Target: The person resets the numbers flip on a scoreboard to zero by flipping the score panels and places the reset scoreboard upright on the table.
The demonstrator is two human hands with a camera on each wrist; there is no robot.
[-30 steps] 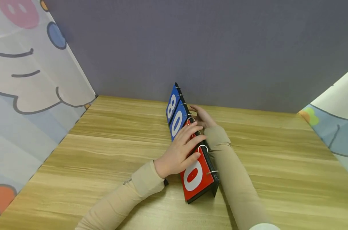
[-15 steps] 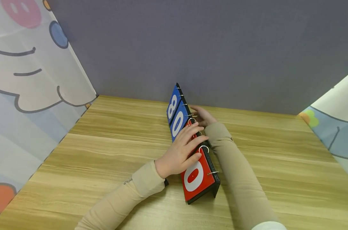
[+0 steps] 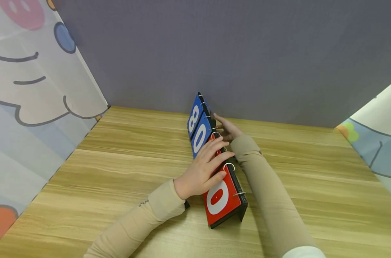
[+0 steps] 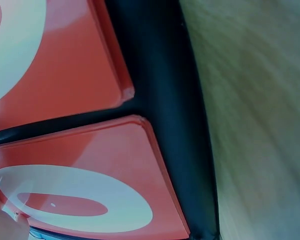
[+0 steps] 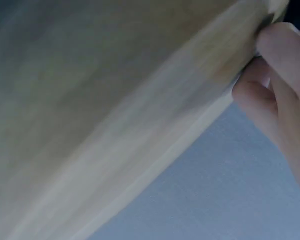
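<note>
A tabletop flip scoreboard (image 3: 236,186) with a black frame stands tent-like on the table, running away from me. Its blue cards (image 3: 200,138) at the far end read 8 and 0. A near red card (image 3: 217,197) shows 0; my left hand (image 3: 198,172) partly covers the other red card. That hand lies across the red cards, fingers spread and reaching over the ringed top edge. Behind the board, my right hand (image 3: 229,129) is at the back of the blue half, fingertips close to the frame. Its fingers look bent in the right wrist view, and what they touch is unclear.
The wood-grain table (image 3: 134,161) runs back to a grey partition (image 3: 247,61). Cartoon-print curtains hang on the left (image 3: 37,118) and right (image 3: 376,143). Metal rings (image 3: 229,167) stick up along the board's top edge.
My right fingers have risen slightly behind the blue half. A thin bluish edge now shows behind its far end, and a far ring has shifted. My left hand and the visible numbers stay put.
</note>
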